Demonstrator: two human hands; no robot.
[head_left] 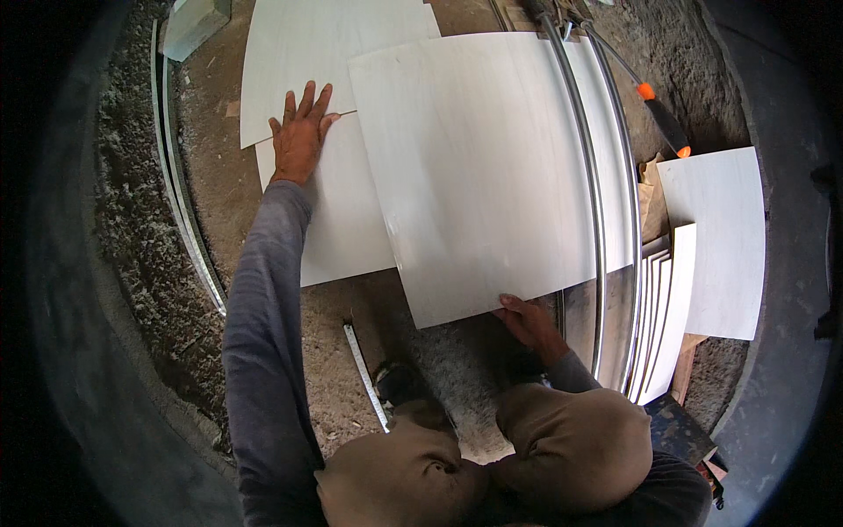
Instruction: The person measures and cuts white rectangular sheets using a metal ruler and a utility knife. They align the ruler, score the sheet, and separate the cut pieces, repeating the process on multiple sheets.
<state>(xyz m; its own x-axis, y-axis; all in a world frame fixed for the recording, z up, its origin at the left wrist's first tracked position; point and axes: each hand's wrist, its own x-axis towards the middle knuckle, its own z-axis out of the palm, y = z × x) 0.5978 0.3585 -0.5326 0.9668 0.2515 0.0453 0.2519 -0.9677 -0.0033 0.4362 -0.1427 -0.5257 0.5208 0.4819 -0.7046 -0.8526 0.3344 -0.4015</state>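
A large white tile [474, 176] lies on a tile cutter, its right part under the two metal rails [587, 158]. My right hand [532, 327] grips this tile's near edge, thumb on top and the other fingers partly hidden. To the left, a second pale tile [347, 206] lies partly beneath the large one, and another tile [325, 57] lies beyond it. My left hand [300, 140] rests with spread fingers where those two left tiles meet. The cutter's black and orange handle [665, 123] sticks out at the far right of the rails.
On the right, several tiles stand in a stack [660, 325] beside a broad white tile [724, 237]. A marked measuring strip [364, 378] lies near my feet. Long thin metal strips [171, 167] lie along the rough ground at left, near a pale block [195, 26].
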